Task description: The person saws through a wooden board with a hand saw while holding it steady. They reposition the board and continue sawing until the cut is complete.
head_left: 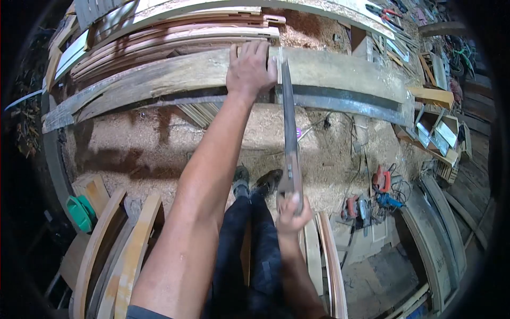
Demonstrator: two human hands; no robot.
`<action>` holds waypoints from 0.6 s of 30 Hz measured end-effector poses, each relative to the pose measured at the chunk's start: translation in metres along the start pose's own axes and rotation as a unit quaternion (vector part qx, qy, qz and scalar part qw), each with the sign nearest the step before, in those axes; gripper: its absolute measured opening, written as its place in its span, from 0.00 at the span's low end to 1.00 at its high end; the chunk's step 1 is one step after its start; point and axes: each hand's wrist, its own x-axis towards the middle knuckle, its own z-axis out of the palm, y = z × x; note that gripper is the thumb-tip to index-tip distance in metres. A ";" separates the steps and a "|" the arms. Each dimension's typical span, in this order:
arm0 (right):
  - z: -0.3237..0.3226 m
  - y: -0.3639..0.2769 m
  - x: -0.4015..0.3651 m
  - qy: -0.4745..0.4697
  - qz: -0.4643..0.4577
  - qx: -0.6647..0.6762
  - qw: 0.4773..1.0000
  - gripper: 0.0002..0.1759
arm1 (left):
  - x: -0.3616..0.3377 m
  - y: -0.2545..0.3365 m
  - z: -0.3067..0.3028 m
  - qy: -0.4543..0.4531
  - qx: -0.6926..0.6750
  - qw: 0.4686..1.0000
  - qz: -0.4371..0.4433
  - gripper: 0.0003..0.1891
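Two hands, two roles: your left hand (248,72) presses open on the plank (340,74) ahead of you, apparently steadying it, while your right hand (294,213) grips the saw (289,119), which crosses the plank's near edge

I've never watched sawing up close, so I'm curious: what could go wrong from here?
The saw sits close beside the left hand on the board, so a slip might cut that hand. The board right of the saw has no hand on it, so that side could shift.
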 end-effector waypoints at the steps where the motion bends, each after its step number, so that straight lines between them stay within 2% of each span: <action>1: 0.017 0.008 0.022 0.027 -0.042 -0.025 0.998 0.22 | -0.005 0.004 -0.002 -0.029 0.006 1.000 -0.010 0.21; 2: 0.032 0.012 0.059 0.015 -0.052 -0.052 0.997 0.22 | -0.002 0.006 -0.003 -0.048 0.015 0.999 -0.017 0.22; 3: 0.051 0.001 0.096 -0.001 -0.067 -0.074 0.995 0.22 | -0.003 0.005 -0.001 -0.021 0.002 1.000 -0.006 0.22; 6: 0.076 -0.001 0.129 -0.025 -0.052 -0.081 0.995 0.21 | -0.002 0.005 -0.001 -0.020 -0.002 1.000 -0.009 0.21; 7: 0.064 0.001 0.109 -0.014 -0.040 -0.074 0.996 0.21 | -0.003 0.003 0.004 0.034 -0.005 0.999 0.006 0.18; 8: 0.041 0.008 0.069 -0.001 -0.024 -0.068 0.997 0.20 | -0.001 0.005 0.002 0.033 -0.008 0.999 0.004 0.18; 10: 0.009 0.005 0.002 0.024 -0.048 -0.086 0.995 0.20 | 0.008 0.006 -0.004 -0.059 -0.037 0.995 -0.065 0.15; 13: 0.011 0.012 0.004 0.009 -0.029 -0.042 0.999 0.19 | 0.009 0.010 -0.001 -0.027 -0.020 0.996 -0.080 0.15; 14: 0.018 0.028 0.032 -0.003 -0.031 -0.047 0.998 0.19 | 0.009 0.011 0.001 -0.027 -0.021 0.997 -0.076 0.15; 15: 0.043 0.018 0.080 -0.018 -0.034 -0.052 0.998 0.18 | 0.010 0.012 0.001 -0.018 -0.018 0.997 -0.069 0.16; 18: 0.075 0.009 0.124 -0.022 -0.069 -0.097 0.993 0.18 | 0.011 0.012 -0.001 -0.041 -0.018 0.996 -0.072 0.17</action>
